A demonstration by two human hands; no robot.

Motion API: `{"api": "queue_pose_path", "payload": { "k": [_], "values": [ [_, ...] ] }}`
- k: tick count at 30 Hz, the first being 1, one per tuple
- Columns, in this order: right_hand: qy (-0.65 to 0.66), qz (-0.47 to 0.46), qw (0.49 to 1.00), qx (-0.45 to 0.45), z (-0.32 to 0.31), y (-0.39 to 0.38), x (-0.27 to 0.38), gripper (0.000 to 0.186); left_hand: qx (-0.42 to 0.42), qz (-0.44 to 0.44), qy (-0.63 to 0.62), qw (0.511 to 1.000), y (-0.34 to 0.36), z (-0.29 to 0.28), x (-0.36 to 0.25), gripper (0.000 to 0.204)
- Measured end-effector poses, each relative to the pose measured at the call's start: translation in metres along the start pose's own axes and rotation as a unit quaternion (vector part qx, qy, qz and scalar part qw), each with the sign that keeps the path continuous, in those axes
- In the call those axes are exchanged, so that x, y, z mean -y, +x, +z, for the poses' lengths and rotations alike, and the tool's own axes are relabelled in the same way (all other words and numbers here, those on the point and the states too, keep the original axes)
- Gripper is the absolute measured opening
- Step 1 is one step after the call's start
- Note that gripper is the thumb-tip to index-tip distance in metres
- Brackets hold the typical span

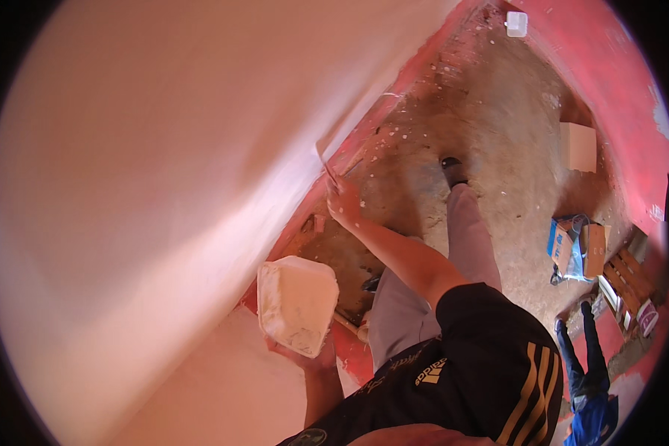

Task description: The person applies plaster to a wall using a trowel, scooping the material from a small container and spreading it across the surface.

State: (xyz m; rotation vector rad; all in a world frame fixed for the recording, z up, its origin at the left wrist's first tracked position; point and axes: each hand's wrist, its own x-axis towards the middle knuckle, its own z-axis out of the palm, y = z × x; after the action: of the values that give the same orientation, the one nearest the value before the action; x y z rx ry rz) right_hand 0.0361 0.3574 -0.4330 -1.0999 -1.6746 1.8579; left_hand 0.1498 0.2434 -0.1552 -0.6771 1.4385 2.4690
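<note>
In my left hand (316,358) is a white foam tray (299,308), its rim smeared with pale filler. The fingers are wrapped under and behind the tray and mostly hidden by it. My right hand (343,202) reaches forward to the base of the pale wall (193,186), closed around a thin flat tool that looks like a putty knife (325,163). The blade shows nearly edge-on at the wall, just above a reddish lower band; whether it touches cannot be made out.
The worn brown floor (498,119) carries pale spatters. A white foam box (516,24) lies at the far corner. Along the red wall (609,44) on the right are a cardboard box (578,147), an open carton (578,247) and a wooden crate (629,284). Another person (591,386) in blue is at the lower right.
</note>
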Motion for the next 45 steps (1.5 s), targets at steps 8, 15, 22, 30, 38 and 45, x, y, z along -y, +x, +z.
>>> {"api": "queue_pose_path", "payload": {
  "k": [8, 15, 22, 30, 38, 45],
  "values": [
    [-0.144, -0.136, 0.961, -0.191, -0.114, 0.169, -0.028, 0.036, 0.097, 0.245, 0.493, 0.829, 0.002, -0.055, -0.065, 0.051],
    [-0.102, -0.041, 0.968, -0.224, -0.011, 0.118, 0.004, 0.035, -0.013, -0.05, 0.048, 0.998, 0.007, -0.11, -0.063, 0.054],
    [-0.199, -0.023, 0.979, -0.043, 0.05, -0.033, -0.056, 0.029, 0.002, -0.038, 0.077, 0.996, 0.012, -0.119, -0.065, 0.045],
    [0.031, -0.045, 0.95, -0.306, -0.047, 0.123, -0.022, 0.033, -0.04, -0.016, 0.131, 0.99, -0.004, -0.146, -0.07, 0.05],
    [-0.038, -0.089, 0.993, -0.062, 0.093, -0.062, -0.1, 0.034, -0.105, -0.042, 0.048, 0.992, -0.01, -0.142, -0.067, 0.057],
    [-0.066, -0.113, 0.971, -0.201, -0.022, 0.069, -0.059, 0.026, -0.072, -0.048, 0.065, 0.994, -0.012, -0.169, -0.072, 0.056]
  ]
}}
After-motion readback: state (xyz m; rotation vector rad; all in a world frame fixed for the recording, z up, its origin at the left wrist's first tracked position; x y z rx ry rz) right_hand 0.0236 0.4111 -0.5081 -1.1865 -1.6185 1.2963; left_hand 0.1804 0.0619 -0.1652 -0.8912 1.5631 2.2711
